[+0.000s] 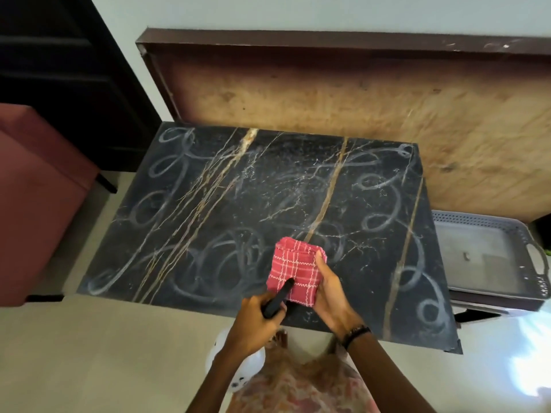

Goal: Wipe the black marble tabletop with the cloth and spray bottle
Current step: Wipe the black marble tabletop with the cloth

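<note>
The black marble tabletop [226, 204] has gold veins and is covered with white chalk-like loops. My right hand [331, 296] holds a folded red checked cloth [293, 269] just above the table's near edge. My left hand [253, 320] grips the spray bottle, whose black nozzle [278, 298] points at the cloth and touches it. The bottle's white body [247, 368] hangs below my left hand and is mostly hidden by my arm.
A large wooden board [357, 93] leans against the wall behind the table. A grey perforated tray [483, 251] sits to the right of the table. A red upholstered seat [35, 189] stands at the left. The floor is pale tile.
</note>
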Motion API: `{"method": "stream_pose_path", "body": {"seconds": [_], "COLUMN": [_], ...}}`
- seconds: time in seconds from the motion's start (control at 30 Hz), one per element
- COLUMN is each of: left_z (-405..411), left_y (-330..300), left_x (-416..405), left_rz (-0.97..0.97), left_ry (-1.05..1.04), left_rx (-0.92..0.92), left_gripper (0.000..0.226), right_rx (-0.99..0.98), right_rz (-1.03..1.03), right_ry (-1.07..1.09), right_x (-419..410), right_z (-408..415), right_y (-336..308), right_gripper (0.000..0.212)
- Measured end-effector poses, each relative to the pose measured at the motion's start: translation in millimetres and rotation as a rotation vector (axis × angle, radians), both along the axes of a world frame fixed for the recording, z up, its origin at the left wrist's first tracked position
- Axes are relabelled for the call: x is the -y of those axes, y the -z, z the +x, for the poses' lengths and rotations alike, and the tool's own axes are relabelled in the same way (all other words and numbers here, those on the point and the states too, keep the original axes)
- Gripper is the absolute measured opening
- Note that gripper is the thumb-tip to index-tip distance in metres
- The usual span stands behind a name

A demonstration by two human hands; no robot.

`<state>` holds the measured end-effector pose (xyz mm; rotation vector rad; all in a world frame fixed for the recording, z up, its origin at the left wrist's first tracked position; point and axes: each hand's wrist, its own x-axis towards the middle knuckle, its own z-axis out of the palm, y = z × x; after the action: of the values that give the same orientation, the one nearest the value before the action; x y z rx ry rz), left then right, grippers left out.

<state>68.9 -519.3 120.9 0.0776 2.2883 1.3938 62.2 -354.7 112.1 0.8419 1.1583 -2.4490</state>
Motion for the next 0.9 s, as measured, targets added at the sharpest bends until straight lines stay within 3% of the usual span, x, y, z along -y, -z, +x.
{"method": "stream_pose_path", "body": {"seconds": [0.17,0.43,0.63,0.9], "left_z": [3,2,-7,-22], "left_y": [-5,-7,-19,-13], "left_x": [22,45,71,72], "left_rz": [0.013,0.098,0.305,0.182], "left_ry": [-0.134,-0.332,-0.125,-0.241], "left_rx": [0.016,0.294,0.297,0.364], "left_gripper": [0.039,0.025,0.019,0.025], "right_rx": [0.006,0.021,0.006,0.011], "right_rz": [-0.029,-0.039,-0.063,-0.089], "right_ry": [0.003,0.004,-0.018,-0.036], "right_x": [23,37,42,54], "right_z": [1,0,-10,-40], "right_y": [6,11,8,11], "right_gripper": [0.055,0.057,0.055,0.059]}}
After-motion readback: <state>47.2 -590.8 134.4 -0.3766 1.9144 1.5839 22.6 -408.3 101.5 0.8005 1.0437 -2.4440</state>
